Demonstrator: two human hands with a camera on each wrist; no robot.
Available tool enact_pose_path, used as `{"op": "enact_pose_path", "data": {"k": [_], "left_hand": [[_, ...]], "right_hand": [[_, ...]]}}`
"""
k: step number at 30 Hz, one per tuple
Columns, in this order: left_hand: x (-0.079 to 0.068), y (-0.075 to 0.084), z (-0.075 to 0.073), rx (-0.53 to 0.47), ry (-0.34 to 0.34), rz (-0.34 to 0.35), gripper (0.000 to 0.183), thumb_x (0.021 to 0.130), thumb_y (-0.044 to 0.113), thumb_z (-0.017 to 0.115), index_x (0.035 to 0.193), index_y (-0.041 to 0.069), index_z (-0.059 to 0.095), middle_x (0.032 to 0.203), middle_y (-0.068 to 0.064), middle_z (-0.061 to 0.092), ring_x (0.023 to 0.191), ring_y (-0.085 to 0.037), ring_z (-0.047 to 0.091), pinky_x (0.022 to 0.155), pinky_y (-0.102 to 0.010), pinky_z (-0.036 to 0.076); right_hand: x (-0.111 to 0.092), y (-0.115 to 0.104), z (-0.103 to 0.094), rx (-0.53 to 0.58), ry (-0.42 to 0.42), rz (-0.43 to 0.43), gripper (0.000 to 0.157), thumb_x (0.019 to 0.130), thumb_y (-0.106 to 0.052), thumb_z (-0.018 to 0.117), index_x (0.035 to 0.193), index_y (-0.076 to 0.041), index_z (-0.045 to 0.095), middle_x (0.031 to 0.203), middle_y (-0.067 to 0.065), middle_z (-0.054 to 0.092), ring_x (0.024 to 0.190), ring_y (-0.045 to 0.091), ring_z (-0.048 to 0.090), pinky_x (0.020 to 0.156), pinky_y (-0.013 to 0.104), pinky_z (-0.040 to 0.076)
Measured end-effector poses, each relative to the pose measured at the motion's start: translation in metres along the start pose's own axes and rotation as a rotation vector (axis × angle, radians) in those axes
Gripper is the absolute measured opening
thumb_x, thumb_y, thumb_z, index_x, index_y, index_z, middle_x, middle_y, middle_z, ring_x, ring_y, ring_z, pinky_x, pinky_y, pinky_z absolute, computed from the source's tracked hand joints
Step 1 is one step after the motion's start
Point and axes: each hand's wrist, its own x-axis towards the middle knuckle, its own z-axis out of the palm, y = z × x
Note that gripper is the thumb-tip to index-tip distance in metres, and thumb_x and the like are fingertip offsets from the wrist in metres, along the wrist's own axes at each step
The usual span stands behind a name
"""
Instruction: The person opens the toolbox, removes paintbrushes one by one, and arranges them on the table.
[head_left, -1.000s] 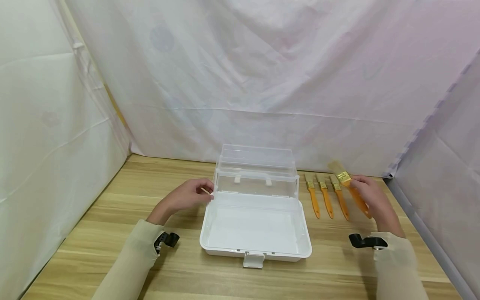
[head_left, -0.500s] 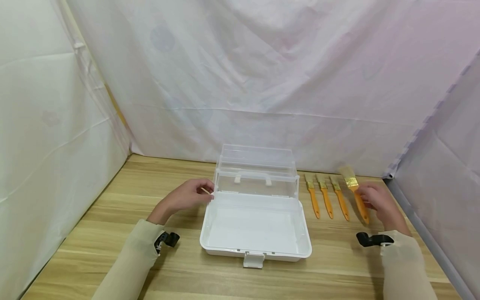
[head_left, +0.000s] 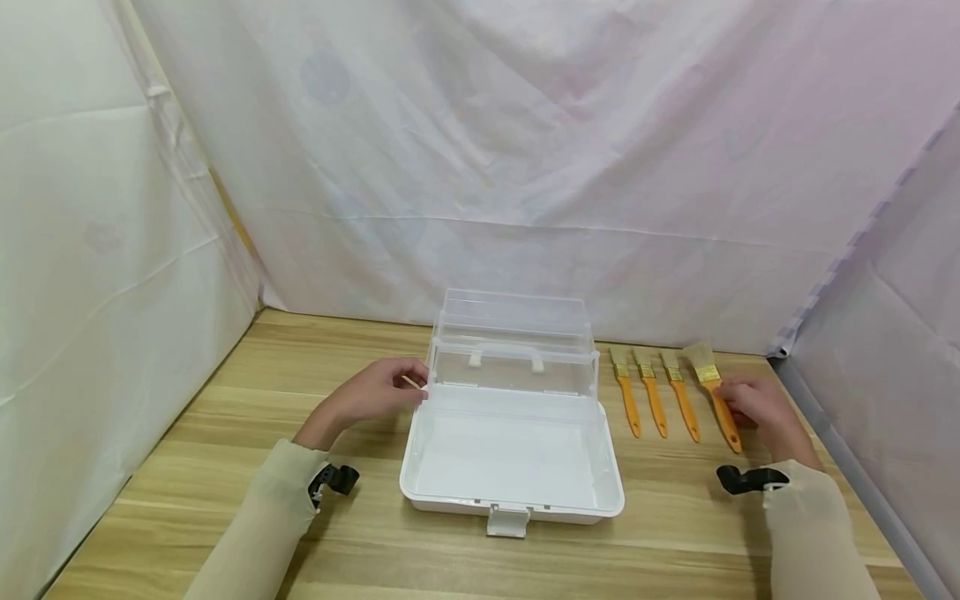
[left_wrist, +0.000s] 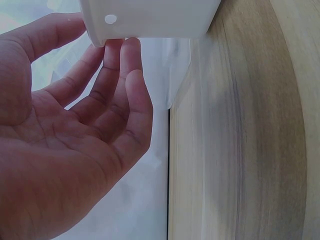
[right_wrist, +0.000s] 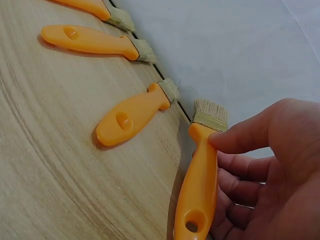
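Observation:
A white plastic storage box with its clear lid raised stands mid-table. At its back left corner is my left hand; in the left wrist view the thumb and fingertips grip the edge of the box wall. My right hand pinches a wide paintbrush by its orange handle, bristles pointing to the back. The thumb presses close under the metal band in the right wrist view, where the brush lies close over the wood. Left of it, three narrower paintbrushes lie in a row.
The wooden table meets a white cloth backdrop just behind the lid and brushes. More white cloth hangs at both sides. A latch hangs from the box's front edge.
My right hand has brought the wide paintbrush down and slightly right, turning it more in line with the other brushes. The left hand and the box have stayed put.

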Motion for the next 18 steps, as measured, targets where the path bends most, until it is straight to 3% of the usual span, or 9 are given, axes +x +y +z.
{"op": "enact_pose_path", "data": {"k": [8, 18], "left_hand": [[-0.0005, 0.0009, -0.0008, -0.004, 0.001, 0.001, 0.021, 0.103, 0.014, 0.072, 0.12, 0.002, 0.071, 0.114, -0.009, 0.072, 0.109, -0.026, 0.069, 0.091, -0.039, 0.057], [0.0001, -0.0008, -0.0001, -0.002, 0.002, 0.003, 0.021, 0.103, 0.014, 0.072, 0.121, 0.002, 0.072, 0.114, -0.009, 0.072, 0.109, -0.026, 0.069, 0.091, -0.039, 0.057]], "right_hand": [[0.0041, 0.0022, 0.0019, 0.011, 0.027, 0.055, 0.056, 0.109, -0.022, 0.062, 0.146, 0.018, 0.053, 0.121, 0.017, 0.065, 0.088, 0.017, 0.062, 0.07, 0.025, 0.056], [0.0016, -0.0011, 0.0075, -0.021, 0.072, 0.052, 0.048, 0.107, -0.021, 0.065, 0.136, 0.017, 0.059, 0.113, 0.016, 0.066, 0.086, 0.02, 0.061, 0.067, 0.025, 0.054]]}}
